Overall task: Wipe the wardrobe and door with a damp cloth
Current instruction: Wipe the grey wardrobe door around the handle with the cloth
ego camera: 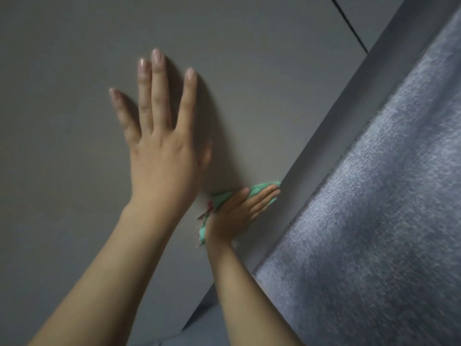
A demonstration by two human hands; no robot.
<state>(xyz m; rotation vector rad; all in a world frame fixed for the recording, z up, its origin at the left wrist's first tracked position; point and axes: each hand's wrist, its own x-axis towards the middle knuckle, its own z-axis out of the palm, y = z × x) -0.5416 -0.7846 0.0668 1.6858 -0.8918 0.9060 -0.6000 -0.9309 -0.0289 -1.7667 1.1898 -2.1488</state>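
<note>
A flat grey wardrobe panel [249,83] fills most of the view. My left hand [159,136] lies flat against it with fingers spread and straight. Lower and to the right, my right hand [239,213] presses a green cloth [259,189] against the panel with straight fingers, close to the panel's right edge. Most of the cloth is hidden under the palm; a bit with a red mark sticks out at the wrist side.
A dark seam [349,23] runs across the panel at the top right. A grey side strip [369,116] borders the panel, and beyond it is a blue-grey textured surface [386,208] filling the right side.
</note>
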